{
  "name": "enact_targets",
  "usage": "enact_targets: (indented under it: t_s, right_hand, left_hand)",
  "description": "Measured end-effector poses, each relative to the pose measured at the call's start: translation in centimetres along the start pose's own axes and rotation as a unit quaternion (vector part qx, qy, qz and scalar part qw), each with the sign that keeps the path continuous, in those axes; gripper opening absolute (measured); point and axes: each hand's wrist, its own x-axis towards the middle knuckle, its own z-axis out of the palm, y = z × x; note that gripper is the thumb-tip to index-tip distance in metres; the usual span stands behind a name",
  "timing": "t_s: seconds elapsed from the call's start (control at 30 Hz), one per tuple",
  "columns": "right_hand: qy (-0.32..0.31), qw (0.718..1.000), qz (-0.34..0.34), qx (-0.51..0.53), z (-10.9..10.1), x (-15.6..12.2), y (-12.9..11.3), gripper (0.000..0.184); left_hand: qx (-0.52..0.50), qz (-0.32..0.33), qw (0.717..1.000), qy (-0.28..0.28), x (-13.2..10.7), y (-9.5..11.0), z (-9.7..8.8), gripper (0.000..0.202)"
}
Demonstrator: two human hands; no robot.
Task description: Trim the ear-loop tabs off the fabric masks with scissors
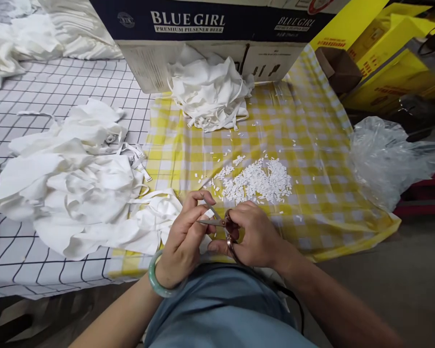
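While the right hand (255,236) grips the scissors (222,223) with its fingers wrapped about the handles, their blades stand apart around a small white tab (210,213) at the left hand (183,237). The left fingers are drawn together, pinched on the tab, and white fabric (205,244) shows below them. Both hands are over the near edge of the tabletop, just beyond the person's blue clothing (221,309). Just past the scissors, many tiny white clippings (263,181) lie scattered on a yellow checked cover (311,159). A large white garment pile (90,183) spreads to the left; a smaller heap (210,92) rests against a Blue Girl carton (137,63).
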Motion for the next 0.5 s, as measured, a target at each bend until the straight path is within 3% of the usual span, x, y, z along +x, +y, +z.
enact_targets:
  t_s: [0.5]
  right_hand:
    - [0.018, 0.999, 0.013, 0.024, 0.17, 0.07, 0.44, 0.050]
  left_hand:
    - [0.013, 0.017, 1.000, -0.016, 0.43, -0.12, 0.44, 0.034]
